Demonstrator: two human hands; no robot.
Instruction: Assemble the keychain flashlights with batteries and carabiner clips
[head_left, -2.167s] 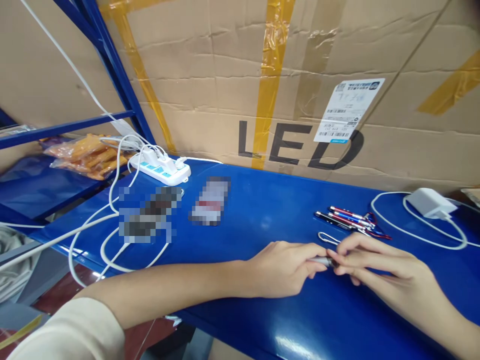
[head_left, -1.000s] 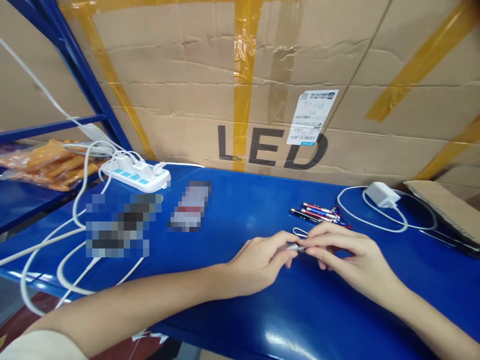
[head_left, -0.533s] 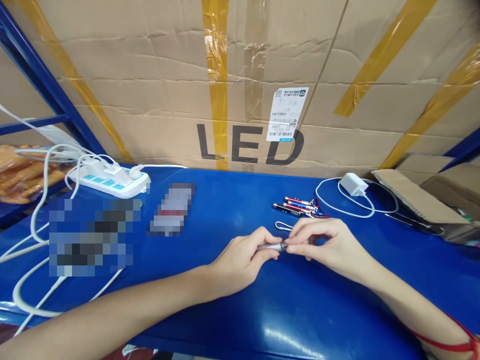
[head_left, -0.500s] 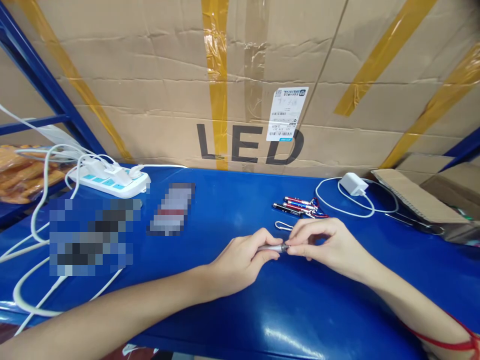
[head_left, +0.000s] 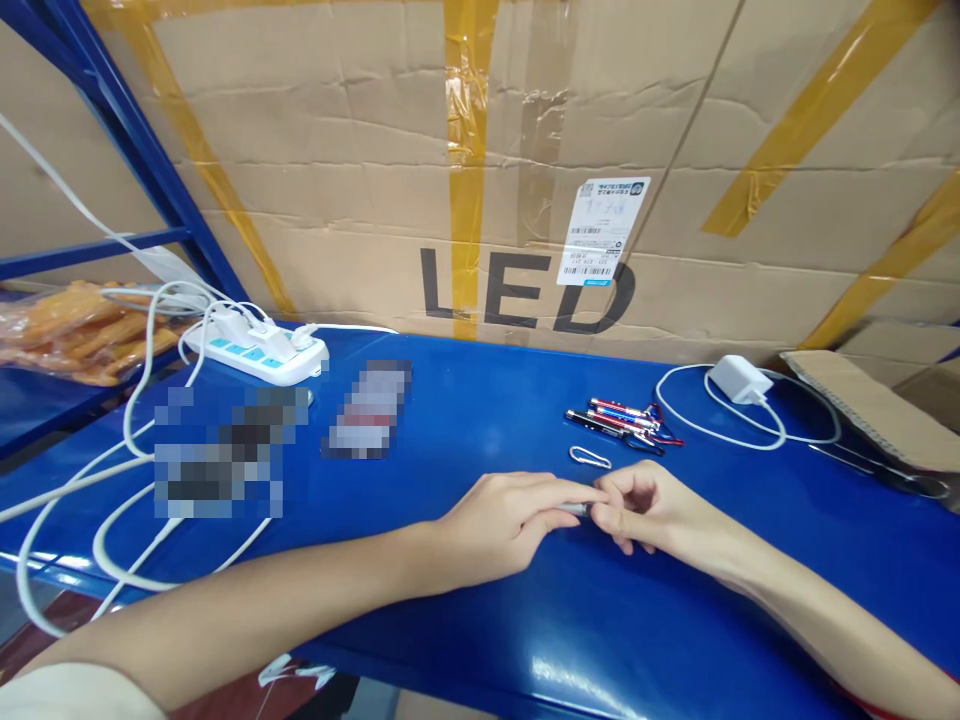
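From the fingers (head_left: 561, 491) of both hands, a metal clip (head_left: 591, 462) is lying just beyond at 12 o'clock, and pen-like sticks (head_left: 622, 420) are blocking 1. A corded white adapter (head_left: 739, 380) is obstructing 2. A passable lane is running across the worktop (head_left: 484, 400) toward 11, ending at the cardboard box (head_left: 397, 180). A blurred flat object (head_left: 369, 405) and a power strip (head_left: 259, 352) are crowding 10. Forearms (head_left: 262, 595) are barring 8-to-9 and 4; room is opening toward 6.

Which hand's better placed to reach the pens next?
Right hand, probably: it sits nearer the pens. Left hand is farther left, gripping the silver tube; the right is at the tube's end.
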